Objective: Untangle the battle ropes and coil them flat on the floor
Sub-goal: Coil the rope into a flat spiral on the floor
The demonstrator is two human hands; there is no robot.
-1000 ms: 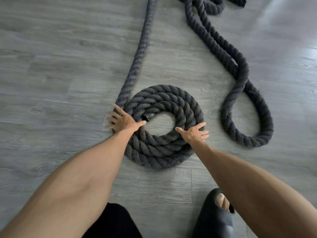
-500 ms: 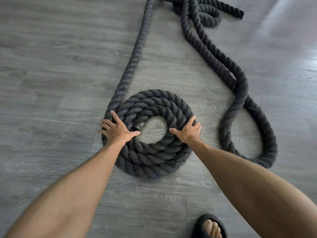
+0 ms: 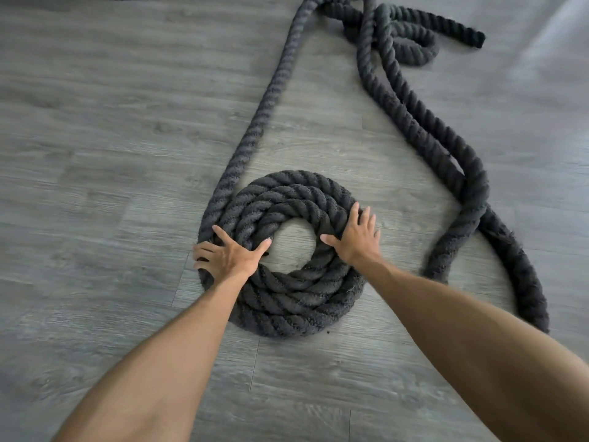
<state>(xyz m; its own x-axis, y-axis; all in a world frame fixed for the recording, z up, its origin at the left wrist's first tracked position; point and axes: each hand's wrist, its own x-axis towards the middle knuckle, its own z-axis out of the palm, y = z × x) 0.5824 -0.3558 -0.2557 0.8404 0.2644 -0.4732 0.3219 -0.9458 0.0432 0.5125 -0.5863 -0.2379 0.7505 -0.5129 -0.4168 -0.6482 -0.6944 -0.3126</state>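
A thick black battle rope lies on the grey wood floor. Part of it is wound into a flat round coil [image 3: 287, 301] with an open centre. My left hand [image 3: 228, 255] presses flat on the coil's left side, fingers spread, thumb at the inner edge. My right hand [image 3: 355, 239] presses flat on the coil's right side, fingers spread. From the coil's left edge a straight length of rope [image 3: 258, 122] runs away to the top. A second loose stretch [image 3: 459, 173] snakes down the right in a long doubled loop. Its far part sits in a tangle [image 3: 398, 36] at the top.
The rope's capped end [image 3: 476, 39] sticks out of the tangle at top right. The loop on the right curves round to the floor near my right forearm [image 3: 529, 288]. Bare grey plank floor [image 3: 95, 154] stretches to the left of the coil.
The coil has turned under my hands: the right hand slid up its right side, the left stayed on its left. My view rose, and the sandalled foot left the frame.
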